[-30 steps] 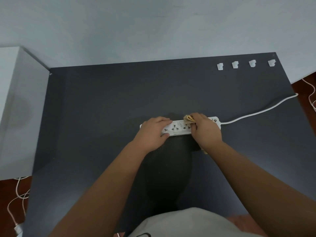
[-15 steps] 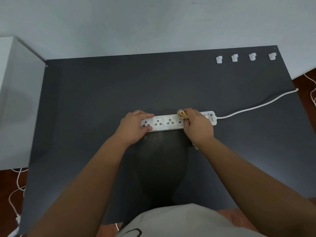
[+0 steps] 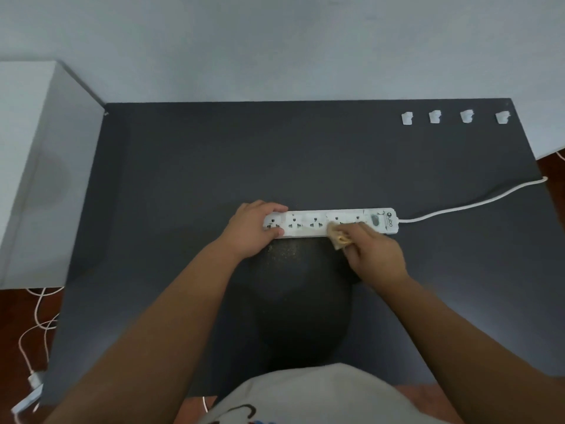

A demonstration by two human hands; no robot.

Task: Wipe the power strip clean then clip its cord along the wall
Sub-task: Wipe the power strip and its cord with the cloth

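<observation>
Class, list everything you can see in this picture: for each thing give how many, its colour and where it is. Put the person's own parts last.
power strip: one, white, mid-table, lying lengthwise left to right
cord: one, white, runs from the strip's right end off the table's right edge
cloth: one, tan, on the strip's near edge under the right hand
cable clips: four, white, in a row at the table's far right
table: one, dark grey, against the wall
wall: one, pale grey, behind the table
cabinet: one, white, left of the table
loose cables: several, white, on the floor at lower left
left hand: one, grips the strip's left end
right hand: one, presses the cloth on the strip
</observation>
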